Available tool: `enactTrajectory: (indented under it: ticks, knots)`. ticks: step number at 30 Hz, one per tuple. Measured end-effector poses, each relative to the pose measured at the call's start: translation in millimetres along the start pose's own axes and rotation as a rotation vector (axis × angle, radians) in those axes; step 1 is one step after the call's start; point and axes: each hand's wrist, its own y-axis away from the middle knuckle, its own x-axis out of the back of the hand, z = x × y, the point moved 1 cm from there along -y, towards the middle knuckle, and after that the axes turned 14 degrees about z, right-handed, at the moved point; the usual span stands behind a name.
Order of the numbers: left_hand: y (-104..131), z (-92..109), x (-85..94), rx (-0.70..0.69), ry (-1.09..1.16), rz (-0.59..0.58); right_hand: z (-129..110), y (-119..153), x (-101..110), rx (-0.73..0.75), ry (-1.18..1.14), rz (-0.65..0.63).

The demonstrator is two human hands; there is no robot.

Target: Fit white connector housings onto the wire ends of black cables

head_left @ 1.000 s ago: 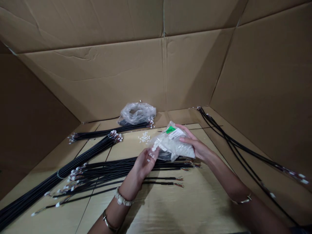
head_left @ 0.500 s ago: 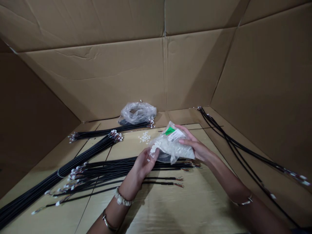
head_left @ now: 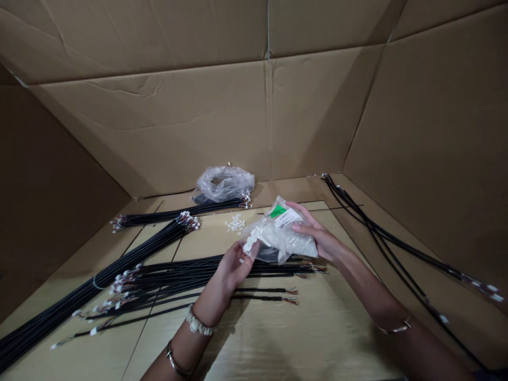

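A clear plastic bag (head_left: 296, 238) of small white pieces, with a white label and a green sticker, is gripped by my right hand (head_left: 319, 238) at its right side. My left hand (head_left: 236, 267) is cupped under the bag's left end, where white pieces gather, with its fingers against the plastic and a white piece at the palm. Just behind my left hand, a small pile of white connectors (head_left: 235, 224) lies on the board. Black cables (head_left: 178, 272) with white plugs and bare coloured wire ends run beneath the bag and my left hand.
A thick tied cable bundle (head_left: 130, 262) crosses the left side. Behind it lies another bundle (head_left: 178, 212), beside a crumpled clear bag (head_left: 226, 182). Long black cables (head_left: 381, 230) stretch along the right. Cardboard walls (head_left: 198, 116) enclose the back and sides.
The bag has tilted slightly, and the white pieces at its left end have shifted. Both hands have stayed nearly in place.
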Motion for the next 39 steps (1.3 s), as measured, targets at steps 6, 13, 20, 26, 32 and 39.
enactTrajectory:
  ticks: [6, 13, 20, 26, 32, 39]
  knots:
    - [0, 0, 0.2, 0.011, 0.003, 0.004, -1, 0, 2, 0.016, 0.000, 0.007]
    - [1, 0, 0.1, -0.003, 0.001, 0.013, -2, -1, 3, 0.031, 0.029, 0.022]
    - [4, 1, 0.2, 0.041, 0.052, 0.012, -1, -4, 5, 0.017, 0.005, 0.029]
    - [5, 3, 0.8, 0.062, 0.054, -0.021, 4, -11, 12, 0.016, -0.047, 0.029]
    - [3, 2, 1.3, 0.026, 0.036, -0.030, 5, -10, 12, 0.027, -0.045, 0.030]
    - [1, 2, 1.1, 0.028, 0.011, -0.008, 5, -3, 2, 0.001, -0.016, -0.014]
